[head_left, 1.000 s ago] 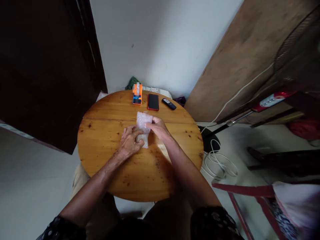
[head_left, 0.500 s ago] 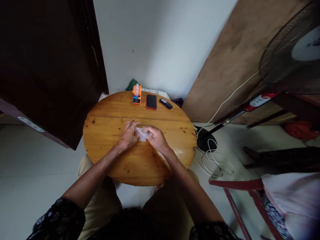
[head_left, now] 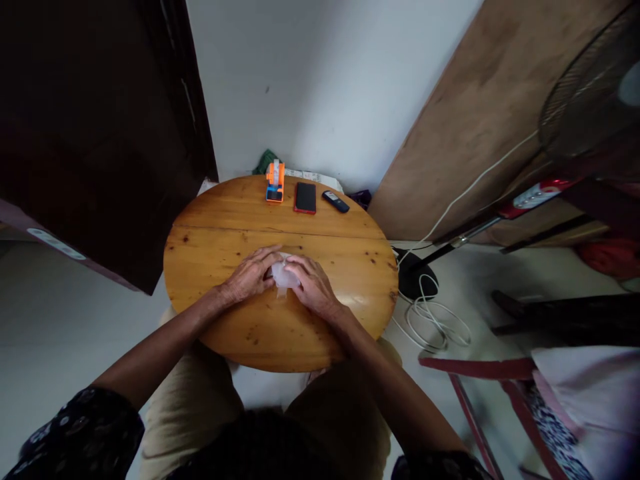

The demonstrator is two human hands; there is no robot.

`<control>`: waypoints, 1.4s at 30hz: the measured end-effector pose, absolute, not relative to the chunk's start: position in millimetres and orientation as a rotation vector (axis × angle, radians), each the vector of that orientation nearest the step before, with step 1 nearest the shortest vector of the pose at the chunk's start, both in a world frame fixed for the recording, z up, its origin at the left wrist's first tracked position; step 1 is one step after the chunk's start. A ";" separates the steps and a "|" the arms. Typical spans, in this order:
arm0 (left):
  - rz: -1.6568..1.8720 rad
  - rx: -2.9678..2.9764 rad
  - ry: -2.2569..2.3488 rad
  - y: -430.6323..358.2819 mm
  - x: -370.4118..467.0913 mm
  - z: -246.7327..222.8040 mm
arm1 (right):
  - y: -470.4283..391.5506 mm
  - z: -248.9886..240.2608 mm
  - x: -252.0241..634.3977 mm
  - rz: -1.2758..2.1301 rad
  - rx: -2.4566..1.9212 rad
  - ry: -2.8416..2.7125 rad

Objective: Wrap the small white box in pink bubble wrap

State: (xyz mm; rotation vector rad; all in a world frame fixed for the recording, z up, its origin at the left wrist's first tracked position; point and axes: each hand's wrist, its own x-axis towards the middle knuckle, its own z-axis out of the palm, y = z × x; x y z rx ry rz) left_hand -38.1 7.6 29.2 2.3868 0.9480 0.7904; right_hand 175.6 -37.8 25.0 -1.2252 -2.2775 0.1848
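A small, whitish translucent plastic box (head_left: 285, 275) sits on the round wooden table (head_left: 240, 343) between my two hands. From its near side a short strip of clear tape (head_left: 282, 293) sticks out toward me. My left hand (head_left: 253, 273) wraps round the box's left side, fingers bent over the far edge. Against its right side, my right hand (head_left: 311, 283) grips with the fingers curled over the top. The palms and fingers hide much of the box.
At the table's far side stand an orange and blue tape dispenser (head_left: 275, 183), a dark phone with a red edge (head_left: 305, 198) and a small black remote (head_left: 335, 201). A standing fan (head_left: 533, 197) with loose white cable (head_left: 435, 320) and a red chair (head_left: 475, 367) are on the right.
Both hands have closed in round the box, and it now lies lower against the table. A tape strip shows at its near side. The camera view has shifted slightly.
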 end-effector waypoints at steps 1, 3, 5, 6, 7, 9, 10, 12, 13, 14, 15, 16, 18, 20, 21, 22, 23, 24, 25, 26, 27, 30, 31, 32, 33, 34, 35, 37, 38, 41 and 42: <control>0.814 2.368 0.936 9.5 -36.2 26.6 | -35.4 24.8 175.3 0.187 -1.222 -2.283; 0.874 2.308 0.913 13.3 -32.6 23.4 | -30.1 26.9 175.1 0.215 -1.203 -2.272; 0.939 2.212 0.910 16.4 -29.5 24.2 | -23.7 32.8 176.2 0.294 -1.181 -2.212; 0.962 2.151 0.928 17.5 -28.2 26.2 | -19.9 36.8 177.6 0.367 -1.176 -2.161; 0.963 2.082 0.959 18.4 -26.9 29.1 | -15.8 41.1 179.4 0.473 -1.176 -2.103; 0.857 1.917 1.037 19.4 -24.3 36.5 | -7.3 48.8 184.0 0.782 -1.185 -1.982; 0.767 1.834 1.076 19.8 -22.9 40.4 | -3.3 51.5 186.1 0.958 -1.189 -1.924; 0.628 1.742 1.154 20.3 -20.6 47.1 | 3.6 53.8 188.5 1.245 -1.217 -1.808; 0.603 1.743 1.198 20.7 -19.8 49.6 | 6.1 53.5 188.5 1.327 -1.245 -1.752; 0.607 1.764 1.245 21.0 -19.6 51.5 | 7.9 52.4 187.6 1.366 -1.277 -1.699; 0.624 1.786 1.282 21.4 -19.9 52.6 | 9.1 50.9 186.0 1.374 -1.309 -1.655; 0.639 1.792 1.292 21.8 -20.8 53.1 | 9.7 49.2 184.1 1.365 -1.329 -1.623; 0.657 1.723 1.194 22.4 -24.2 52.2 | 10.1 45.9 180.4 1.322 -1.333 -1.603; 0.677 1.622 1.008 22.6 -28.0 49.0 | 10.9 43.3 178.3 1.244 -1.319 -1.615; 0.684 1.583 0.934 22.6 -29.4 46.8 | 11.9 42.3 177.9 1.203 -1.310 -1.624; 0.689 1.554 0.892 22.6 -30.1 44.3 | 13.6 41.5 177.8 1.167 -1.301 -1.630; 0.691 1.532 0.882 22.7 -30.1 41.5 | 16.1 40.8 177.7 1.142 -1.293 -1.636; 0.694 1.512 0.889 22.8 -29.5 38.5 | 19.2 40.4 177.5 1.130 -1.287 -1.637; 0.704 1.485 0.898 23.1 -28.4 35.4 | 23.0 40.2 176.9 1.128 -1.285 -1.633; 0.724 1.450 0.900 23.6 -27.1 32.3 | 27.3 40.2 175.8 1.133 -1.286 -1.624; 0.744 1.410 0.891 24.2 -25.7 29.3 | 31.8 40.4 174.2 1.137 -1.289 -1.610; 0.786 1.302 0.856 26.1 -22.5 22.9 | 44.1 41.9 167.8 1.136 -1.264 -1.556; 0.800 1.277 0.848 26.3 -21.8 22.0 | 47.1 42.5 165.7 1.134 -1.248 -1.542; 0.812 1.259 0.840 26.4 -21.2 21.6 | 49.4 43.1 164.0 1.130 -1.235 -1.526; 0.826 1.247 0.833 26.2 -20.7 21.8 | 51.0 43.7 162.7 1.127 -1.225 -1.515; 0.837 1.241 0.827 26.0 -20.4 22.4 | 51.9 44.4 162.0 1.125 -1.221 -1.510; 0.844 1.241 0.824 25.7 -20.1 23.1 | 52.2 45.3 161.9 1.121 -1.219 -1.517; 0.847 1.254 0.829 25.6 -20.1 24.1 | 51.4 47.2 162.9 1.104 -1.217 -1.558; 0.845 1.264 0.835 25.9 -20.4 24.1 | 50.5 48.2 163.7 1.091 -1.215 -1.591; 0.836 1.311 0.852 28.6 -22.3 22.7 | 45.9 50.1 165.5 1.023 -1.202 -1.686; 0.835 1.328 0.862 30.0 -23.0 22.0 | 43.7 50.3 165.6 0.991 -1.196 -1.714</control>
